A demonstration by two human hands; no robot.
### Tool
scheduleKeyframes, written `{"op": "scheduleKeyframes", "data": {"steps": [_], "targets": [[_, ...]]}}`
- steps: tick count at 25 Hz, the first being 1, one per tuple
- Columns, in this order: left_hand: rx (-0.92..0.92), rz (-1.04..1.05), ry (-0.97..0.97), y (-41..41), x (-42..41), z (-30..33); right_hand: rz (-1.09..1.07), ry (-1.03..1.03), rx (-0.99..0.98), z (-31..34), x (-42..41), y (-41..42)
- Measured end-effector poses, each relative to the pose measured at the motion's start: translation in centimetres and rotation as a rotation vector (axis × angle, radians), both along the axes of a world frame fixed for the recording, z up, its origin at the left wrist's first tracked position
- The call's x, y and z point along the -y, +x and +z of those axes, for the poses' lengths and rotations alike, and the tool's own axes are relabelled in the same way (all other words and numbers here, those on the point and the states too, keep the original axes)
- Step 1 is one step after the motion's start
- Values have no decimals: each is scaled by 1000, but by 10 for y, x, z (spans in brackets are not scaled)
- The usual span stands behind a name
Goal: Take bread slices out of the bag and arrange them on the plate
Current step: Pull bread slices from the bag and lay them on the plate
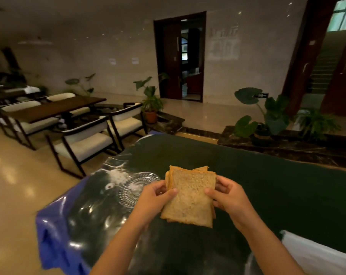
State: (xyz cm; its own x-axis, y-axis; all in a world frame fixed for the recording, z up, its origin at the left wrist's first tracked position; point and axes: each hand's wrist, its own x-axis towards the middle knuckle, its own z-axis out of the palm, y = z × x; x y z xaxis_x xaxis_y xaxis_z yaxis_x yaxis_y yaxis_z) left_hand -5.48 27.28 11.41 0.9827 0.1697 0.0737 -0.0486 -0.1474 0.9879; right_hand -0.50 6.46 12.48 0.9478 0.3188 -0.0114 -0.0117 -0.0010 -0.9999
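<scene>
A stack of brown bread slices (190,197) is held up above the table, tilted toward me, with the front slice facing the camera. My left hand (154,197) grips the stack's left edge, thumb on the front slice. My right hand (225,195) grips the right edge the same way. A clear cut-glass plate (134,185) lies on the table just left of the bread, partly hidden behind my left hand; it holds nothing that I can see. No bag can be made out around the slices.
The table (267,185) has a dark green top under a glossy plastic sheet, with a blue cover hanging over its left edge (53,225). Something white (317,253) lies at the near right. Chairs, another table and potted plants stand beyond.
</scene>
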Motion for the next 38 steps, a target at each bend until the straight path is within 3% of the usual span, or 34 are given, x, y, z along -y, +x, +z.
{"op": "scheduleKeyframes", "data": {"steps": [8,17,24,33,38], "targets": [[-118,40,220,8,-164,-26,-73,53,-141,-46,-174,5],[-192,46,169,111,-217,-63,-155,78,-211,-89,-231,96],[-297,87,115,179,-256,-101,-59,27,-223,-116,-263,150],[-421,-140,154,273,-307,-187,-472,0,-329,-199,-325,201],[-402,-54,129,320,-315,-230,-623,-20,-345,-238,-353,240]]}}
